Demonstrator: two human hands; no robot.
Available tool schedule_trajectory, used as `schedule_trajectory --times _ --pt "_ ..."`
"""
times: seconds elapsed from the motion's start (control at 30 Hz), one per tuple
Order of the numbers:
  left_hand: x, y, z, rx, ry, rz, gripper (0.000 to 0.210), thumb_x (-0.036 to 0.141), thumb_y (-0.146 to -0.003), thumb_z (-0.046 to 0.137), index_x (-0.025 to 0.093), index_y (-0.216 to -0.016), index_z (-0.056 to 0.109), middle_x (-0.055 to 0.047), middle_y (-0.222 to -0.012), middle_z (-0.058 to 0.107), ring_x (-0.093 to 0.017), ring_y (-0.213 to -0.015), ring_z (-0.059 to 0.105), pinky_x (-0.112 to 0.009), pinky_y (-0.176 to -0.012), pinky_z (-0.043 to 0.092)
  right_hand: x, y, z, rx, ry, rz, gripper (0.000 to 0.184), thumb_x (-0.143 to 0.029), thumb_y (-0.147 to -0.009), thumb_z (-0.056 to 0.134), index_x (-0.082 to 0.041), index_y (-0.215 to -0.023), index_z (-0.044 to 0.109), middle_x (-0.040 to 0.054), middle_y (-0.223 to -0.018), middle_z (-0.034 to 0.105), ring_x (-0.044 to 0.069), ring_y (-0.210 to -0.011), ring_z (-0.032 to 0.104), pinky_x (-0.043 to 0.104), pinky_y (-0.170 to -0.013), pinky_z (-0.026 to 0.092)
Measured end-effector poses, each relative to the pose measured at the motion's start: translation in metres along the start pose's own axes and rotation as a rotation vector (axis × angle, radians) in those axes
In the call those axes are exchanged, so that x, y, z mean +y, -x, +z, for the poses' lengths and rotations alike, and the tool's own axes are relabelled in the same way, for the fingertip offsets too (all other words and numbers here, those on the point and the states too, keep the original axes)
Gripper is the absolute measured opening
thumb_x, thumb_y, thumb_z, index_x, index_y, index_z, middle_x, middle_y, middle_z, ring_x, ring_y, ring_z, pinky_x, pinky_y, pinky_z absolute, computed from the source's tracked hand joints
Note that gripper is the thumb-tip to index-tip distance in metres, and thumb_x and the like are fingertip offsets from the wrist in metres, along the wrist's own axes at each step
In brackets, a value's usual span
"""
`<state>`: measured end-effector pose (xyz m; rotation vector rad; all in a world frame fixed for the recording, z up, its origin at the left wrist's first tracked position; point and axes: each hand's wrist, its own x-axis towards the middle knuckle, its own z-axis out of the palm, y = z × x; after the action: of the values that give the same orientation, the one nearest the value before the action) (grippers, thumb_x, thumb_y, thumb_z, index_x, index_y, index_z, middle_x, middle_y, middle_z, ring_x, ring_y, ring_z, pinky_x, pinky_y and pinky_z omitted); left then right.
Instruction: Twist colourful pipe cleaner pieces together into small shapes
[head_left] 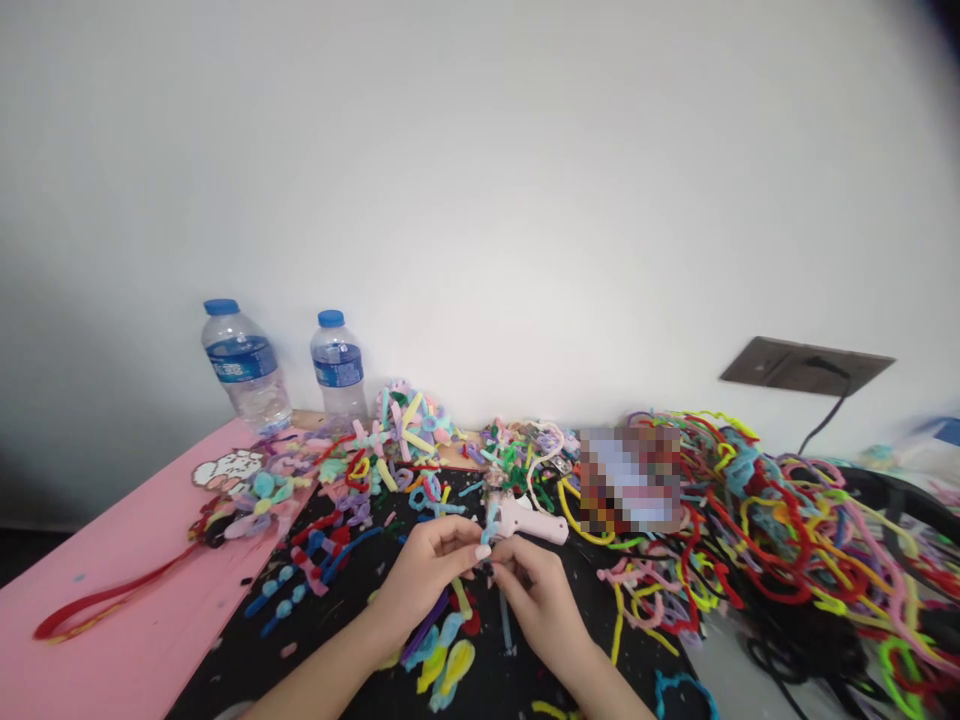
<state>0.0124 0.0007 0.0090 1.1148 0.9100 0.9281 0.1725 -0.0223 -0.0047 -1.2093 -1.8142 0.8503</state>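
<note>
My left hand [429,568] and my right hand [534,590] meet near the middle of the black mat [225,655]. Thumb and fingers of each are pinched together on a light blue pipe cleaner [491,524], partly hidden by the fingertips. Just behind them lies a pale pink glue gun [534,522], its handle pointing right. Below the hands, a thin bluish stick [505,622] rests on the mat. Yellow and blue pipe cleaner loops [453,668] lie between my forearms. Several blue and red twisted pieces [315,560] are left of my left hand.
Two water bottles [241,365] [337,365] stand against the wall at the back left. A tangled heap of coloured pipe cleaners [780,520] covers the right side. A red strap [112,595] lies on the pink sheet [127,530]. A cable [825,415] hangs from the wall socket [780,365].
</note>
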Motion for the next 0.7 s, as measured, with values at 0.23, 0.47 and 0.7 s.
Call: schedule_trajectory --times 0.23,0.47,0.7 --pt "-0.001 0.0 -0.003 -0.158 0.153 -0.076 0.02 0.028 -0.069 0.07 0.012 -0.076 0.06 0.001 -0.064 0.056 -0.01 -0.058 0.051 -0.021 -0.056 0.044 0.007 -0.001 -0.004 0.005 -0.233 0.091 0.025 -0.03 -0.09 0.042 -0.018 -0.068 0.045 -0.0038 -0.059 0.041 0.01 -0.054 0.035 0.022 -0.05 0.028" --pt "-0.007 0.001 -0.001 -0.166 0.356 -0.122 0.025 0.033 -0.071 0.07 0.018 -0.084 0.054 0.004 -0.066 0.053 -0.008 -0.056 0.052 -0.021 -0.056 0.045 0.007 -0.003 -0.001 -0.063 -0.301 0.13 0.031 -0.036 -0.091 0.04 -0.018 -0.066 0.042 -0.0046 -0.057 0.039 0.009 -0.052 0.033 0.022 -0.049 0.027" --pt "-0.009 -0.001 -0.002 -0.145 0.279 -0.052 0.026 0.033 -0.073 0.067 0.018 -0.076 0.046 0.007 -0.056 0.047 -0.007 -0.051 0.048 -0.018 -0.051 0.037 0.009 -0.001 0.004 -0.088 -0.407 0.179 0.03 -0.04 -0.091 0.039 -0.019 -0.069 0.039 -0.0064 -0.056 0.034 0.008 -0.049 0.029 0.022 -0.046 0.025"
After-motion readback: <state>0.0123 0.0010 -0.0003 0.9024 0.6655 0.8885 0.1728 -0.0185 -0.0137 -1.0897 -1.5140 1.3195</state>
